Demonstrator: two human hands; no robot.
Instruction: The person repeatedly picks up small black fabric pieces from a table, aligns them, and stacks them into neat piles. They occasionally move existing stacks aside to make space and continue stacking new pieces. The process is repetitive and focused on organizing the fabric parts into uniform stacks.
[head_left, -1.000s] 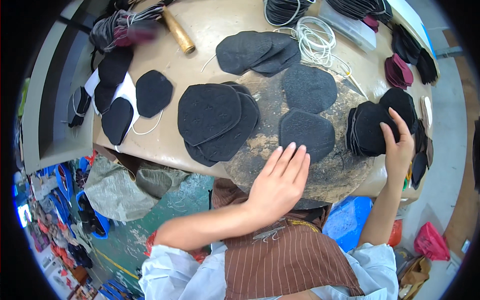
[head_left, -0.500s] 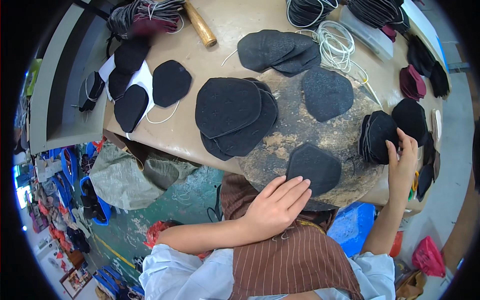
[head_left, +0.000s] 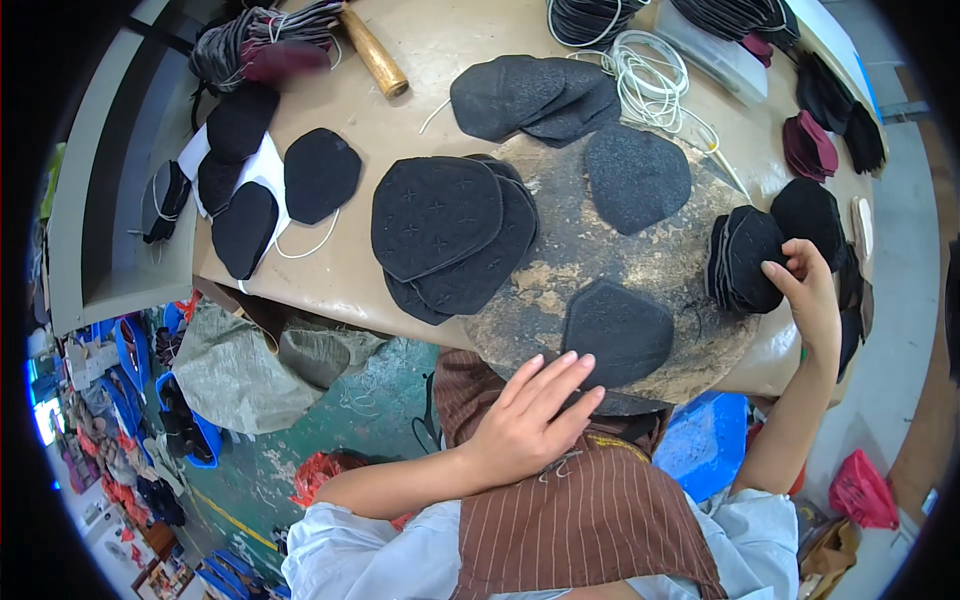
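Observation:
My left hand (head_left: 530, 418) lies open, its fingers slightly spread, with the fingertips at the lower left edge of a black fabric piece (head_left: 618, 335). That piece rests flat on a worn round board (head_left: 540, 280). On the right, thumb and forefinger of my right hand (head_left: 808, 290) pinch the edge of the top black piece in a small stack (head_left: 745, 260). A second, greyer black piece (head_left: 638, 178) lies farther back on the board. Left of it sits a pile of larger black pieces (head_left: 437, 220) marked with small crosses.
More dark pieces (head_left: 535, 100) overlap at the back, beside a coil of white cord (head_left: 650, 80). A wooden handle (head_left: 375, 50) lies at the back left. Black pieces on white sheets (head_left: 245, 225) are at the left. A blue bin (head_left: 703, 445) stands below the table's front edge.
My left hand has drawn back slightly toward me, off most of the black piece. My right hand's fingers have bent and closed at the edge of the small stack. The whole view has shifted slightly.

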